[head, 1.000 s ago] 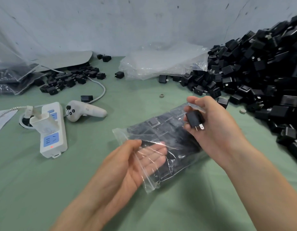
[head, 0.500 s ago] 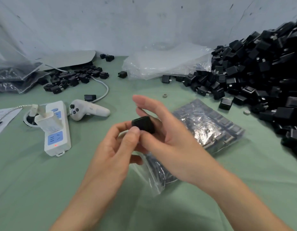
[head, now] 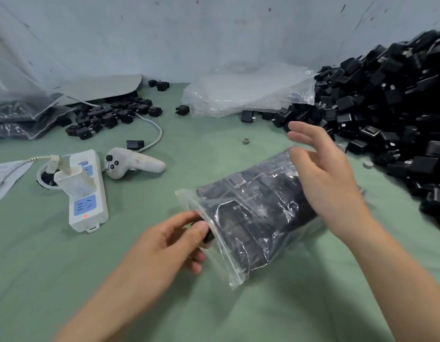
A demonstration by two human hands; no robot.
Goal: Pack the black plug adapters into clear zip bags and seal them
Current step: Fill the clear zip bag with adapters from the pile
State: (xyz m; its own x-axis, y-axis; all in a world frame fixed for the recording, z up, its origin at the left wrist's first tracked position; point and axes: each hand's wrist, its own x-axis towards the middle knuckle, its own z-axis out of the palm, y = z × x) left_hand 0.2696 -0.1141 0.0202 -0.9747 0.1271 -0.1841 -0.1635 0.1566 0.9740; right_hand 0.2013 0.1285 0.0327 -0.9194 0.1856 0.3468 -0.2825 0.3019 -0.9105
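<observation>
On the green cloth (head: 214, 312) right in front of the person lies a clear bag (head: 263, 218) stuffed with black adapters, its mouth facing the left hand (head: 169, 243). That hand pinches one more adapter (head: 208, 237) between thumb and fingers right at the opening. The right hand (head: 325, 178) is spread loose over the bag's far end, holding nothing, with the big pile of adapters (head: 386, 107) just beyond and a power strip (head: 87, 193) off to the left.
</observation>
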